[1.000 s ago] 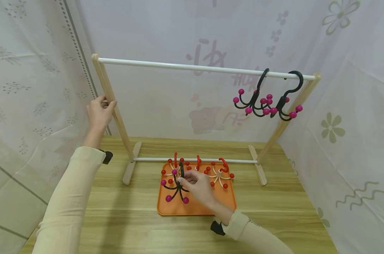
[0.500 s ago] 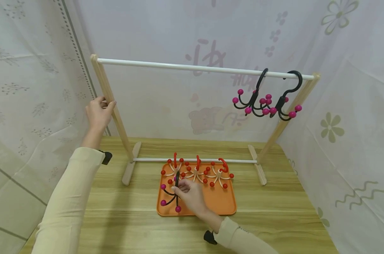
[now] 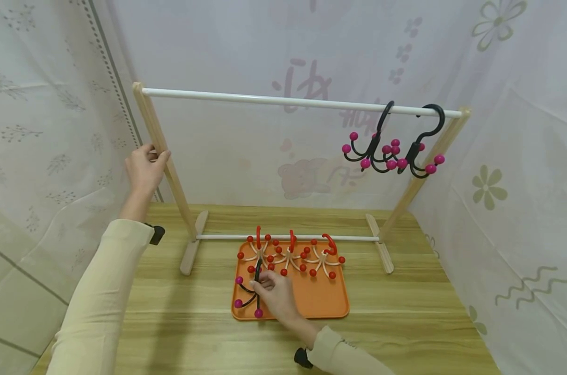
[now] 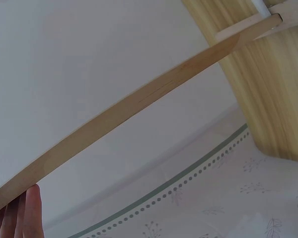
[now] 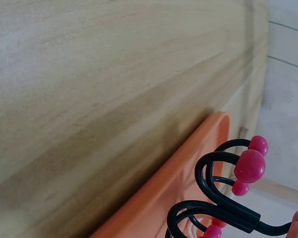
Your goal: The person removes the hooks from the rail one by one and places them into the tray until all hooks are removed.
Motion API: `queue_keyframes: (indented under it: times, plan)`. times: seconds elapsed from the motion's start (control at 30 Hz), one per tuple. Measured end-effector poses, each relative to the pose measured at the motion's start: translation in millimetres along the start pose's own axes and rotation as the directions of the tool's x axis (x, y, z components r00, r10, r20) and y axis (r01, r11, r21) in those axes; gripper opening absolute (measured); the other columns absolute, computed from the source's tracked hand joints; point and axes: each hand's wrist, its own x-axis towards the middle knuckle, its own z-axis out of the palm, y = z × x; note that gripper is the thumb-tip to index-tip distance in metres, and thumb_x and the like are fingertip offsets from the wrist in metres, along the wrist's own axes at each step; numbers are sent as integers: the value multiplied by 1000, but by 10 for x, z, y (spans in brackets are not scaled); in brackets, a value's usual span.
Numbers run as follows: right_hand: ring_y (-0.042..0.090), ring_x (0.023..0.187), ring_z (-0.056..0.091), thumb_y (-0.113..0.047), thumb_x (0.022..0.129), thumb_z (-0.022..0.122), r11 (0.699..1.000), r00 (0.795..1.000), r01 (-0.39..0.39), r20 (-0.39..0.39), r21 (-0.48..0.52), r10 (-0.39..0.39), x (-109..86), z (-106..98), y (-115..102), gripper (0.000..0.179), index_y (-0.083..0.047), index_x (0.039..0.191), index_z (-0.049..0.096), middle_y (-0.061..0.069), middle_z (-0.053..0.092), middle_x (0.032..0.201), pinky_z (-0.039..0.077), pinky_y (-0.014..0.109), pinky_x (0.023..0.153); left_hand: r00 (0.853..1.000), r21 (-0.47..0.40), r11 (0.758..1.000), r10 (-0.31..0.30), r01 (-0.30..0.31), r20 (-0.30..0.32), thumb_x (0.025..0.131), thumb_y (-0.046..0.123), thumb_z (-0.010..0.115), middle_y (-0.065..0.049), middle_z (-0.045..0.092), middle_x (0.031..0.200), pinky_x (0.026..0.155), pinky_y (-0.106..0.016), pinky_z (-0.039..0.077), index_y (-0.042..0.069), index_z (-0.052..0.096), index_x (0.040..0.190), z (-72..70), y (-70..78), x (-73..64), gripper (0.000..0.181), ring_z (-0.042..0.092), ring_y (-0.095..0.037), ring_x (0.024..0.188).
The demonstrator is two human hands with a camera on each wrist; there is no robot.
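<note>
My left hand point(image 3: 145, 165) grips the left wooden post point(image 3: 163, 156) of the rack about halfway up; in the left wrist view its fingers point(image 4: 34, 210) curl round the post's edge. My right hand point(image 3: 276, 297) pinches a black multi-arm hook point(image 3: 257, 284) with magenta balls by its neck, over the front left of the orange tray point(image 3: 316, 307). In the right wrist view this hook point(image 5: 233, 213) overlaps the tray's end, with fingertips at its stem. Some of its arms are hidden behind the hand in the head view.
Several cream hooks with red tops, such as the right one point(image 3: 324, 258), lie along the tray's far side. Two black hooks, one of them the left hook point(image 3: 373, 146), hang at the right of the white top bar point(image 3: 264, 99). A lower bar point(image 3: 227, 237) runs behind the tray.
My right hand has lowered the black hook toward the tray's front left and come nearer the body. The left hand keeps its hold on the post.
</note>
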Motion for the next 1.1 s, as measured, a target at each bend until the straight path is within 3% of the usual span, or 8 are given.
queue_keyframes:
  times: [0.13, 0.37, 0.8, 1.1]
  plan:
    - [8, 62, 61, -14, 79, 67, 1000, 1000, 11, -7, 5, -11, 9, 40, 203, 12, -3, 80, 64, 1, 63, 72, 50, 22, 57, 1000, 6, 1000, -7, 7, 2, 90, 27, 49, -24, 58, 104, 76, -44, 45, -7, 57, 102, 2, 7, -3, 36, 56, -34, 96]
    - [6, 62, 60, -13, 79, 67, 998, 998, 64, -10, -23, -64, 11, 49, 264, 9, -4, 82, 65, 0, 63, 73, 50, 20, 56, 1000, 11, 1000, -11, 11, 6, 90, 28, 48, -24, 58, 104, 75, -43, 45, -6, 57, 103, 2, 3, -1, 37, 56, -34, 96]
    - [2, 63, 59, -15, 79, 67, 989, 994, 108, 40, -98, -105, -25, 41, 254, 15, -1, 84, 65, -1, 63, 74, 49, 17, 56, 1000, 13, 1000, -25, 25, 14, 90, 29, 49, -22, 58, 106, 77, -42, 45, -5, 57, 103, -6, -2, 7, 37, 55, -33, 98]
    - [1, 62, 59, -28, 78, 67, 992, 998, 59, 34, -110, -55, 0, -81, 185, 24, -7, 90, 66, -1, 63, 82, 49, 18, 55, 1000, 19, 1000, -17, 17, 15, 90, 29, 48, -22, 58, 105, 76, -43, 45, -5, 57, 104, -5, -9, 10, 38, 55, -33, 97]
